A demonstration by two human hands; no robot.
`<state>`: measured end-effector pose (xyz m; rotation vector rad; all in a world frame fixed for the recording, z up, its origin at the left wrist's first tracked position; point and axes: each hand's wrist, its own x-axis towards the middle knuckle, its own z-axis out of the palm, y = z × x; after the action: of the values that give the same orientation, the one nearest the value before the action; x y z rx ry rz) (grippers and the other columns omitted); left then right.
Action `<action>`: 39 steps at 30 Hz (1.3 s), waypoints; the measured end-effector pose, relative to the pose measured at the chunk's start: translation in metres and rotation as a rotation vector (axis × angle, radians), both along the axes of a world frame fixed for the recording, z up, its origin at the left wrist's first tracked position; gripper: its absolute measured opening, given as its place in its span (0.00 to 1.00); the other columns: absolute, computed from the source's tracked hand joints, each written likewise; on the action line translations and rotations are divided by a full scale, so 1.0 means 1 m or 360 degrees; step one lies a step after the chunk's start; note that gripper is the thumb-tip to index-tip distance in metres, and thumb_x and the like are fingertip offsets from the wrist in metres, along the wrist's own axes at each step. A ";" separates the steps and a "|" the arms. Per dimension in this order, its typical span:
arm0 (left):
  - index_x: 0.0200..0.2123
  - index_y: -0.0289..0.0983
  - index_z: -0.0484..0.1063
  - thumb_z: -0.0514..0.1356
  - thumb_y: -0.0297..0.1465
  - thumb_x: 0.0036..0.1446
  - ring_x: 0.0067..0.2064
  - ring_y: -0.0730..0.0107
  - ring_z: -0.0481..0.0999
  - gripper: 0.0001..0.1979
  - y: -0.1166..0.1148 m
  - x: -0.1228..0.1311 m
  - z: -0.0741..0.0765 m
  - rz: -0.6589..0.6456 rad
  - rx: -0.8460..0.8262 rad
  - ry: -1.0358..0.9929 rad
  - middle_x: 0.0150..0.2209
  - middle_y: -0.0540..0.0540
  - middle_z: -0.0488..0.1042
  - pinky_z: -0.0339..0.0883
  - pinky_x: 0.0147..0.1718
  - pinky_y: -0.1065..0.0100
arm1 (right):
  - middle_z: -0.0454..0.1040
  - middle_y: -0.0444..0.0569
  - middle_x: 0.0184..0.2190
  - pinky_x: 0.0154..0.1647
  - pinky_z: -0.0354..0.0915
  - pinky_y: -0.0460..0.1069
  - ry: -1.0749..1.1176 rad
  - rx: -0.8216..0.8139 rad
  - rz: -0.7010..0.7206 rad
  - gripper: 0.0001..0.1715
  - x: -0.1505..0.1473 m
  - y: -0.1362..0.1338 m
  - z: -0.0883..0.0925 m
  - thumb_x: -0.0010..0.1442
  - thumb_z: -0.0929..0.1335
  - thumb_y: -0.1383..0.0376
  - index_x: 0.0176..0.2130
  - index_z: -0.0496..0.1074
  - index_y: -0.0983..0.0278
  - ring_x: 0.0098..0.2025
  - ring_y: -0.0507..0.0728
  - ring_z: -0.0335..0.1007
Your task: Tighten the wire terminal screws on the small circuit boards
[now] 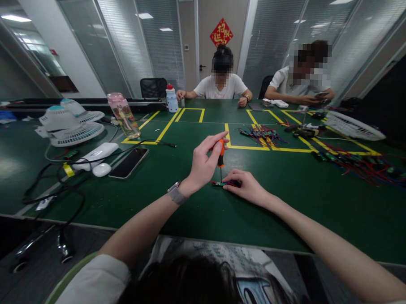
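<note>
My left hand [204, 163] is closed around the orange handle of a small screwdriver [221, 153], held upright with its tip pointing down. Under the tip lies a small green circuit board [219, 184] with red and blue wires, flat on the green table [200, 214]. My right hand [243, 184] rests on the table and pinches the right end of that board, holding it down. A grey watch band sits on my left wrist.
A black phone [129, 162], white mouse [101, 169], white power pack and black cables lie at the left, with two small white fans [69, 124] and a pink bottle [124, 115]. Piles of wired boards [262, 134] spread across the right. Two people sit at the far side.
</note>
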<state>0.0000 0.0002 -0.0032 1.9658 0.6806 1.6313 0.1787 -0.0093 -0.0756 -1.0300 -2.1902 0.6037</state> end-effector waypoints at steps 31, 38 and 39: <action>0.46 0.41 0.75 0.56 0.33 0.63 0.40 0.71 0.73 0.11 0.001 -0.001 0.000 0.0142 0.0115 0.0130 0.40 0.46 0.73 0.68 0.40 0.69 | 0.75 0.50 0.34 0.41 0.68 0.52 -0.0004 0.0013 0.0004 0.08 0.000 0.000 0.000 0.57 0.71 0.66 0.38 0.79 0.64 0.36 0.57 0.73; 0.51 0.39 0.72 0.55 0.31 0.64 0.42 0.71 0.77 0.13 0.001 0.000 -0.002 0.0010 0.0049 0.0029 0.46 0.43 0.76 0.70 0.42 0.68 | 0.75 0.50 0.34 0.41 0.68 0.52 -0.0018 0.0017 0.0003 0.08 0.000 -0.001 0.000 0.57 0.71 0.66 0.38 0.79 0.64 0.36 0.57 0.73; 0.48 0.39 0.73 0.57 0.31 0.62 0.41 0.71 0.76 0.12 0.000 0.000 -0.001 0.0064 0.0095 0.0038 0.43 0.45 0.77 0.70 0.42 0.68 | 0.75 0.50 0.34 0.41 0.68 0.52 -0.0025 0.0019 0.0002 0.08 0.000 -0.001 0.000 0.57 0.71 0.66 0.38 0.79 0.64 0.36 0.56 0.73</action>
<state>0.0000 0.0006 -0.0045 2.0291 0.6923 1.6720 0.1787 -0.0099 -0.0757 -1.0306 -2.2058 0.5845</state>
